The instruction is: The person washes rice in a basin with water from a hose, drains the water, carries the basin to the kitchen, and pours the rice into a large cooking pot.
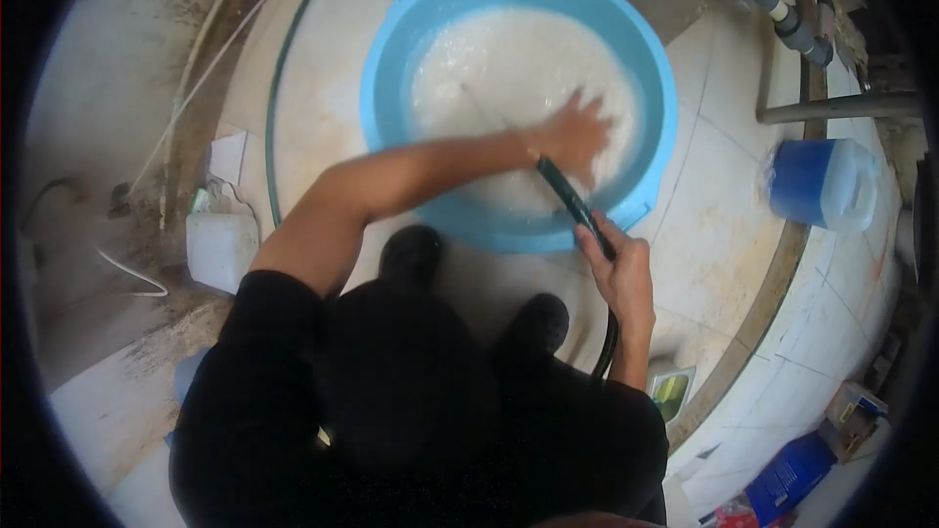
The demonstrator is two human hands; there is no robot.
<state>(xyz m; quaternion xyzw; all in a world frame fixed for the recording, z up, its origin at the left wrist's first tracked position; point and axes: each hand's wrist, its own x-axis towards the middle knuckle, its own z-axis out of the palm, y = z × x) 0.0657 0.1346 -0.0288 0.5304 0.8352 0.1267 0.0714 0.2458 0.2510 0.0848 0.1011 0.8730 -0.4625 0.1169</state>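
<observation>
A large light-blue plastic basin (646,68) stands on the floor in front of me, holding cloudy whitish liquid (489,64). My left hand (577,135) is stretched across the basin over the liquid, its fingers spread and slightly blurred. Whether the fingertips touch the liquid I cannot tell. Near the basin's front right rim, my right hand (621,264) is wrapped round a dark green hose (562,188). The hose end points up and left over the basin, close to my left wrist. A thin pale streak, like a water jet, runs from it toward the liquid.
To the right stands a jug of blue liquid (817,184) beside a raised tiled ledge. On the left are a white plastic jug (222,249) and another green hose (276,88). Pipes (797,29) run at upper right. A blue box (790,477) lies at lower right.
</observation>
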